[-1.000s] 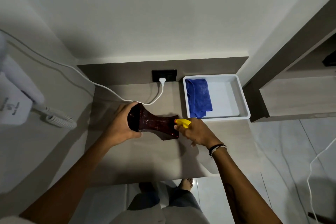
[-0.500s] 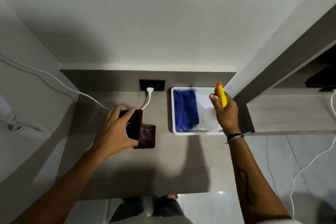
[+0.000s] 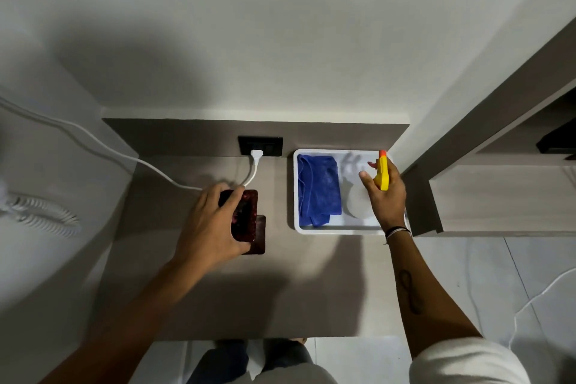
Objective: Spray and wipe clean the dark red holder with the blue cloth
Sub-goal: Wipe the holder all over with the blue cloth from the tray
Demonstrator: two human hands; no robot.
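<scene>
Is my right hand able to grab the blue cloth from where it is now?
Probably not yet. The right hand is wrapped around the spray bottle over the white tray. The blue cloth lies uncovered just beside it in the same tray, so once the bottle is released, the way looks free.

I see open surface (image 3: 280,299) across the lower middle. The cord (image 3: 149,165) crosses upper left; the tray (image 3: 295,196) fills upper right, its right half blocked by the bottle (image 3: 358,203).
</scene>
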